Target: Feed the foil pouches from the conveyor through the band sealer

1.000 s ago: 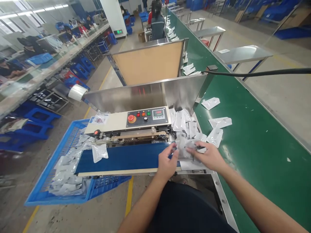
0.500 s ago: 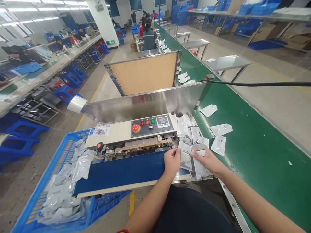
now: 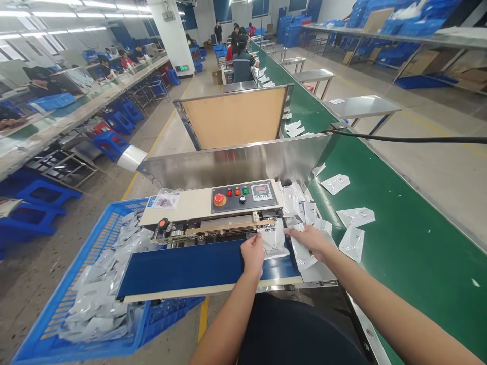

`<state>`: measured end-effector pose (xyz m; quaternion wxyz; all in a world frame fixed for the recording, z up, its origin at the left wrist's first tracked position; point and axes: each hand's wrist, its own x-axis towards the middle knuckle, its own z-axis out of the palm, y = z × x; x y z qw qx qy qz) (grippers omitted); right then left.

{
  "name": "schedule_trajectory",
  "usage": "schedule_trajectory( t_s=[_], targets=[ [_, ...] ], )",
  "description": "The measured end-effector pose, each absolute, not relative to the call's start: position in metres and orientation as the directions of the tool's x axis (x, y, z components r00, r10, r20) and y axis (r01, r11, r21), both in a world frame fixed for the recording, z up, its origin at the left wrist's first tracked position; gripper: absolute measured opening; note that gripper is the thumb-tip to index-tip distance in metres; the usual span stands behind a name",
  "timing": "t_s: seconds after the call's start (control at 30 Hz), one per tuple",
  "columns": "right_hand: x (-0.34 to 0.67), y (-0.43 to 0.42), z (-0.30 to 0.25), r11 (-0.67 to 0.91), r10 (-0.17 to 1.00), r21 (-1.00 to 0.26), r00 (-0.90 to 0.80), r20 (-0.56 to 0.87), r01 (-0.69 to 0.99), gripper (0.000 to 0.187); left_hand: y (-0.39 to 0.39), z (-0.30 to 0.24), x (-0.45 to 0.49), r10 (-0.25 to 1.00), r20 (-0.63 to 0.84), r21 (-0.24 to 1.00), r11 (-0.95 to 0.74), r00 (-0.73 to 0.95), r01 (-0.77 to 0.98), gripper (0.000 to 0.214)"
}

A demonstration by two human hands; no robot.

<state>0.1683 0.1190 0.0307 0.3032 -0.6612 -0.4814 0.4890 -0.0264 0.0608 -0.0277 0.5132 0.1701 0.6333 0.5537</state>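
A white printed pouch (image 3: 274, 242) is upright at the right end of the sealing machine (image 3: 207, 205), its top edge against the machine's feed slot. My left hand (image 3: 252, 256) pinches the pouch by its left edge, above the blue conveyor belt (image 3: 182, 271). At the right edge of the same pouch, the fingertips of my right hand (image 3: 310, 241) are closed together. More white pouches (image 3: 302, 253) lie in a pile under and behind my right hand, on the metal plate beside the belt.
On the left, a blue basket (image 3: 38, 324) holds many pouches below the belt's end. Loose pouches lie on the green conveyor (image 3: 403, 253) to the right. A steel panel (image 3: 236, 165) stands behind the machine, and a black cable (image 3: 411, 138) crosses the green conveyor.
Both hands have moved left with the pouch, from over the pile to the sealing machine's right end. The whole view has shifted slightly.
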Motion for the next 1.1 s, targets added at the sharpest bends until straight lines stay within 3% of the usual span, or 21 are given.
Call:
schedule_trajectory(
  t_s=[0.07, 0.13, 0.2, 0.37, 0.43, 0.5, 0.57, 0.7, 0.8, 0.93, 1.1],
  targets=[
    [0.169, 0.108, 0.033, -0.380, 0.919, -0.866, 0.029, -0.392, 0.324, 0.034, 0.044, -0.025, -0.044, 0.749, -0.427, 0.899, 0.291, -0.506, -0.327, 0.054],
    [0.171, 0.095, 0.035, -0.372, 0.924, -0.878, 0.031, -0.381, 0.300, 0.040, 0.025, -0.021, -0.056, 0.712, -0.291, 0.956, 0.195, -0.639, -0.218, 0.055],
    [0.170, 0.081, 0.037, -0.352, 0.934, -0.900, 0.041, -0.354, 0.258, 0.047, 0.007, -0.014, -0.055, 0.735, -0.125, 0.992, 0.114, -0.667, -0.060, 0.051],
    [0.148, 0.061, 0.042, -0.271, 0.958, -0.950, -0.056, -0.282, 0.154, 0.065, -0.001, 0.009, -0.008, 0.982, 0.029, 0.998, -0.020, -0.187, 0.052, 0.040],
    [0.144, 0.059, 0.043, -0.189, 0.975, -0.976, -0.100, -0.200, 0.111, 0.075, 0.006, 0.018, 0.009, 0.986, 0.076, 0.996, -0.070, -0.146, 0.051, 0.042],
    [0.149, 0.056, 0.042, -0.101, 0.991, -0.994, -0.089, -0.103, 0.034, 0.083, 0.013, 0.023, 0.016, 0.971, 0.095, 0.995, -0.084, -0.221, 0.062, 0.048],
    [0.159, 0.052, 0.042, -0.066, 0.996, -0.998, -0.054, -0.066, 0.006, 0.076, 0.017, 0.026, 0.014, 0.958, 0.097, 0.994, -0.082, -0.271, 0.067, 0.051],
    [0.179, 0.046, 0.037, -0.102, 0.993, -0.981, -0.042, -0.110, 0.167, 0.055, 0.022, 0.023, 0.010, 0.975, 0.106, 0.993, -0.094, -0.198, 0.069, 0.049],
    [0.190, 0.053, 0.026, -0.150, 0.989, -0.956, 0.055, -0.140, 0.253, 0.050, 0.034, 0.010, 0.015, 0.982, 0.001, 0.996, 0.015, -0.189, 0.083, 0.051],
    [0.200, 0.076, 0.009, -0.316, 0.937, -0.893, 0.251, -0.241, 0.320, 0.038, 0.062, -0.014, 0.022, 0.874, -0.352, 0.935, 0.344, -0.335, -0.086, 0.051],
    [0.176, 0.103, 0.000, -0.361, 0.931, -0.885, 0.170, -0.323, 0.296, 0.035, 0.077, -0.030, 0.007, 0.804, -0.446, 0.894, 0.386, -0.393, -0.226, 0.050]
  ],
)
